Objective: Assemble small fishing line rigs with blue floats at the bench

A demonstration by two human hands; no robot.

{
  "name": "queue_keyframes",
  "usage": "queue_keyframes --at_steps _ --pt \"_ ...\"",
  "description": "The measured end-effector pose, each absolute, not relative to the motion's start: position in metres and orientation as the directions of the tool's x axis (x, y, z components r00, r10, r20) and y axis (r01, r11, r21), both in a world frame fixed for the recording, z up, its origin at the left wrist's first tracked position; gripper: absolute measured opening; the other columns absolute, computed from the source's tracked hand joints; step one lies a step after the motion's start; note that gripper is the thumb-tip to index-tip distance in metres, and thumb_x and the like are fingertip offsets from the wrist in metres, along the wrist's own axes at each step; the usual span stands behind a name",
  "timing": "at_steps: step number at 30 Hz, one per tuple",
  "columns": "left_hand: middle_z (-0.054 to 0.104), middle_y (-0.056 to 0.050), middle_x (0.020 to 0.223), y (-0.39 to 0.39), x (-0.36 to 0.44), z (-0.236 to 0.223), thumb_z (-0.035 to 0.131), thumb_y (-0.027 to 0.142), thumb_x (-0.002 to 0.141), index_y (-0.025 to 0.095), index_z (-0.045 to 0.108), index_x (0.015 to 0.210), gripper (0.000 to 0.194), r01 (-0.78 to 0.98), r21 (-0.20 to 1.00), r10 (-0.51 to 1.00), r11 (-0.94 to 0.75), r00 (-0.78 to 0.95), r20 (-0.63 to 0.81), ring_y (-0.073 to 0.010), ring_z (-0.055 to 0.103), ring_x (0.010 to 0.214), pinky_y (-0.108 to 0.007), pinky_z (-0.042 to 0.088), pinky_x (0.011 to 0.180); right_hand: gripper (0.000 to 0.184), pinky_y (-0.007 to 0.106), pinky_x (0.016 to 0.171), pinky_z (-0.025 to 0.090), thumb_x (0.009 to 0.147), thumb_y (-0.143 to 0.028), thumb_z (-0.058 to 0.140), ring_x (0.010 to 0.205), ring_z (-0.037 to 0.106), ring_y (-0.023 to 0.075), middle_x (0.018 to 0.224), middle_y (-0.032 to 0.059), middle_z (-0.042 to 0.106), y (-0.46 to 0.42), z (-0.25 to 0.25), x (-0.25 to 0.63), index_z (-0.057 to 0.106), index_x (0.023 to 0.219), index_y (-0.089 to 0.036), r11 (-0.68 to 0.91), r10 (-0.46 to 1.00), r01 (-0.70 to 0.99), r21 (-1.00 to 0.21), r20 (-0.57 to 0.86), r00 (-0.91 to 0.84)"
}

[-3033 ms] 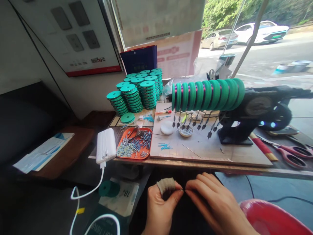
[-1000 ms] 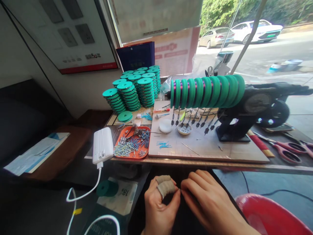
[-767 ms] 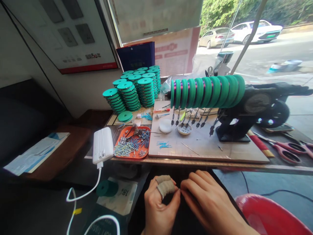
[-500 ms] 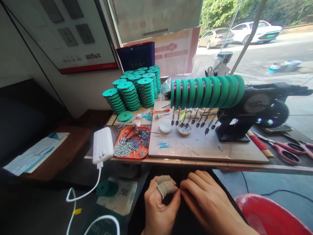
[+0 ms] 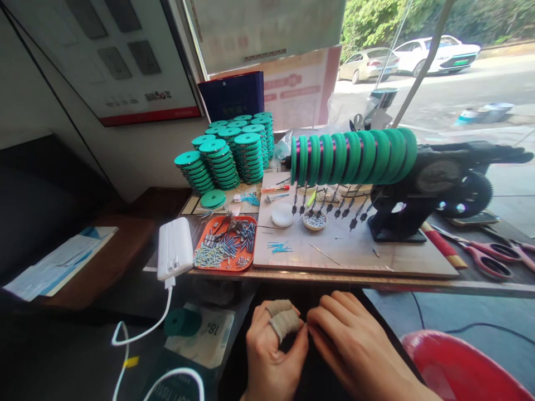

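Note:
Low in the view, over my lap and below the table edge, my two hands meet fingertip to fingertip. My left hand is curled, its thumb pressed to the fingers, and tan tape wraps two of them. My right hand is closed, palm down, its fingertips touching the left ones. Whatever is pinched between them is too small to make out. Above them is a wooden board with thin blue tubes, a metal needle-like rod and a small bowl of grey beads.
An orange tray of small parts lies left of the board, beside a white power bank with a cable. Green spools stand stacked behind. A black winder carries green discs with hanging clips. Scissors lie right; a red basin stands below.
My hands keep nearly the same pose, fingertips together. The whole view has shifted very slightly.

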State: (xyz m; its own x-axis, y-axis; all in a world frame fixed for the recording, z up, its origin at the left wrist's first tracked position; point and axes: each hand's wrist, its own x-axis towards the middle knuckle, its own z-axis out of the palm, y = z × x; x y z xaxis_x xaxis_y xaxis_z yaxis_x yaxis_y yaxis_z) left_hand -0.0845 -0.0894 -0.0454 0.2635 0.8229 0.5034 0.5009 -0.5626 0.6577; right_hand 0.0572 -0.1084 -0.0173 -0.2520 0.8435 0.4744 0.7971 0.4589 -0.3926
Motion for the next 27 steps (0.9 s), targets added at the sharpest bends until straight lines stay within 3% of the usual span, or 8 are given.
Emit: queue_keyframes --at_steps 23,27 --pt "0.065 -0.005 0.070 -0.088 -0.083 -0.038 0.058 0.008 0.071 0.018 0.060 0.065 0.012 0.518 0.612 0.794 -0.598 0.279 0.540 -0.0167 0.061 0.066 -0.028 0.052 0.057 0.029 0.029 0.054 0.039 0.087 -0.012 0.034 0.057 0.049 0.0174 0.060 0.0022 0.054 -0.108 -0.015 0.057 0.054 0.066 -0.020 0.458 0.855 0.795 -0.398 0.442 -0.271" --pt "0.065 -0.004 0.070 -0.084 -0.083 -0.038 0.060 0.008 0.071 0.018 0.062 0.068 0.010 0.512 0.615 0.789 -0.600 0.254 0.559 -0.0168 0.062 0.066 -0.028 0.052 0.058 0.026 0.027 0.055 0.043 0.088 -0.018 0.036 0.060 0.056 0.0167 0.066 0.0036 0.060 -0.098 -0.012 0.085 0.057 0.074 -0.019 0.375 0.862 0.837 -0.399 0.482 -0.157"
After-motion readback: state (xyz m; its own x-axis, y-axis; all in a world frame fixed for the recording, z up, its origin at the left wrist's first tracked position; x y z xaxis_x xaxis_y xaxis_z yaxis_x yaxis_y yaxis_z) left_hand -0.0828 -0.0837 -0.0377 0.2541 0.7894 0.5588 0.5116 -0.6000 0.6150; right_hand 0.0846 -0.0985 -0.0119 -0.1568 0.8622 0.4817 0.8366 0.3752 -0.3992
